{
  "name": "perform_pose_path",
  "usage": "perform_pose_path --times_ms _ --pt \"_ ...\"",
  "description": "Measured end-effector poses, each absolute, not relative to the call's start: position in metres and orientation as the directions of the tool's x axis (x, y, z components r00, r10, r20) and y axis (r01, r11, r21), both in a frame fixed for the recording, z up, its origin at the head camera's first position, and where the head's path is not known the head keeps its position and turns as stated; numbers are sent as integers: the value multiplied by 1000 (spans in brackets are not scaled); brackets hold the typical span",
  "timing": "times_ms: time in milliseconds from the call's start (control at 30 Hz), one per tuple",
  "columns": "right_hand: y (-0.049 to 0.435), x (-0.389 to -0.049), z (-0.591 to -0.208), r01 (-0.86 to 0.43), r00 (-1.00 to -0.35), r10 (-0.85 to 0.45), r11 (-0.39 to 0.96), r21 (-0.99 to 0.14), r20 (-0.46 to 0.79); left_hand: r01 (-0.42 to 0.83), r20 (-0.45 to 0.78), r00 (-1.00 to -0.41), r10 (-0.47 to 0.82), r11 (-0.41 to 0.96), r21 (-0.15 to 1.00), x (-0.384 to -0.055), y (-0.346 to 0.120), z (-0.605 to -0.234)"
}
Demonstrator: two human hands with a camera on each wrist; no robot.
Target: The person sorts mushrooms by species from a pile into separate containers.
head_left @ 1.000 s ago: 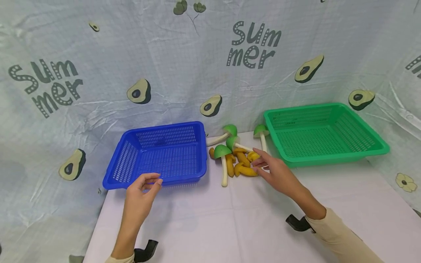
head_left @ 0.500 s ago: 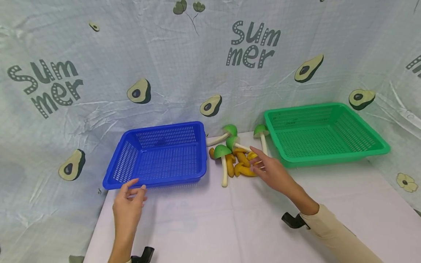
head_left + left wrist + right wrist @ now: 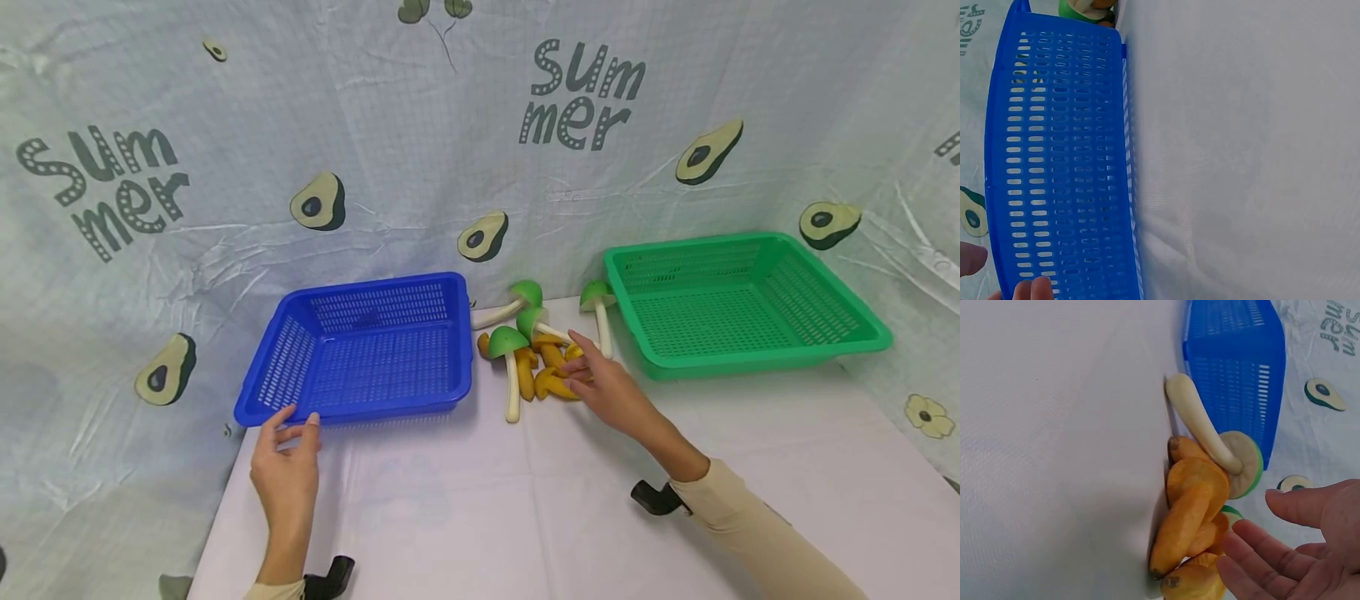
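Observation:
My left hand (image 3: 287, 471) is at the front left rim of the blue basket (image 3: 375, 410), fingers loosely bent. In the left wrist view its fingertips (image 3: 1040, 289) lie in front of the basket's wall and the thumb (image 3: 971, 259) is beyond the rim; contact is unclear. Over the right side of a mushroom pile hovers my right hand (image 3: 611, 393), fingers spread and holding nothing. The pile has yellow-brown mushrooms (image 3: 527, 385), partly hidden by that hand, and green-capped mushrooms (image 3: 507, 340) with long white stems. One yellow-brown mushroom (image 3: 1182, 528) lies just beside the right fingertips.
A green basket (image 3: 735, 364) stands to the right of the pile, beside another green-capped mushroom (image 3: 597, 293). Behind everything hangs a printed cloth (image 3: 405, 150). White cloth covers the table (image 3: 465, 517).
My left hand has moved left to the blue basket's front left corner. The right hand has shifted slightly left over the mushrooms. Baskets and mushrooms stay in place; the head view tilts slightly.

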State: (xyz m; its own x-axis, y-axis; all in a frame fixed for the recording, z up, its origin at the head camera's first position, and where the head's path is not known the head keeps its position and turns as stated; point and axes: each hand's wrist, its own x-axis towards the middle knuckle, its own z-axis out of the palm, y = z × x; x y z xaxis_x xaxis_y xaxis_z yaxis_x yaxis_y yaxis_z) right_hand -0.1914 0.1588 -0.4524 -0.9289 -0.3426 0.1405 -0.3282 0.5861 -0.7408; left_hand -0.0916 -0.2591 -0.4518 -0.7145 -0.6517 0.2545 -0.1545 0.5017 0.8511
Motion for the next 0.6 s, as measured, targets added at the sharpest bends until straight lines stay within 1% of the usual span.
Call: perform_pose_path --times_ms 133,300,433,600 --pt "157 -193 -457 -304 -935 -341 615 -728 102 -129 268 -686 -677 475 870 -96 -259 -457" --pt "155 -192 -461 -294 -934 -351 650 -701 66 -132 244 -655 -715 426 895 -101 -254 -458" --pt "154 -193 -461 -286 -933 -358 650 -704 49 -135 223 -640 -735 393 909 -103 -251 -458" --pt "152 -196 -464 -266 -929 -371 663 -700 1 -131 229 -628 -744 392 911 -105 -251 -458"
